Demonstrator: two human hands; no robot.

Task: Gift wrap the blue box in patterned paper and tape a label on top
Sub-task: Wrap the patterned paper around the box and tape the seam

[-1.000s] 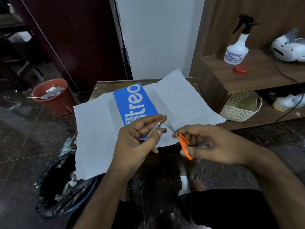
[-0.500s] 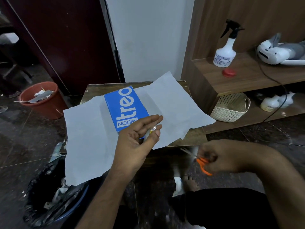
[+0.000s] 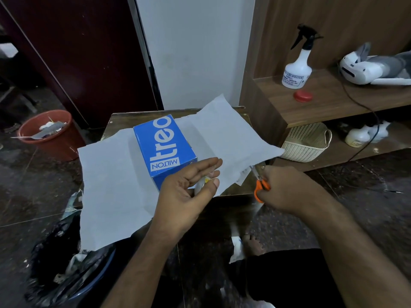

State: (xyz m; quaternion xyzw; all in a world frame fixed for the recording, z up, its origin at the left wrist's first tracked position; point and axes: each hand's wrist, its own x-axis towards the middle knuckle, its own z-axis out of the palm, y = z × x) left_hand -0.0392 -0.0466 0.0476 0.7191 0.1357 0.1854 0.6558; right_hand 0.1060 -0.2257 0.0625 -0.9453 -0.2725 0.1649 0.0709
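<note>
Blue box (image 3: pixel 165 150) is set on a pale sheet of paper (image 3: pixel 111 181) spread over the surface (image 3: pixel 117 121). A small piece of tape (image 3: pixel 203 182) is pinched by the left hand (image 3: pixel 189 192); orange-handled scissors (image 3: pixel 260 185) are clasped in the right hand (image 3: pixel 287 187) at the paper's near right edge.

Both forearms are bare from the wrist to the near edge of the frame, with no sleeves, watch or bracelets showing. The left hand (image 3: pixel 189 192) and the right hand (image 3: pixel 287 187) carry no rings or gloves. Black shorts (image 3: pixel 289 276) cover the lap at the near right, and a bare foot (image 3: pixel 252 244) shows just beyond them.
</note>
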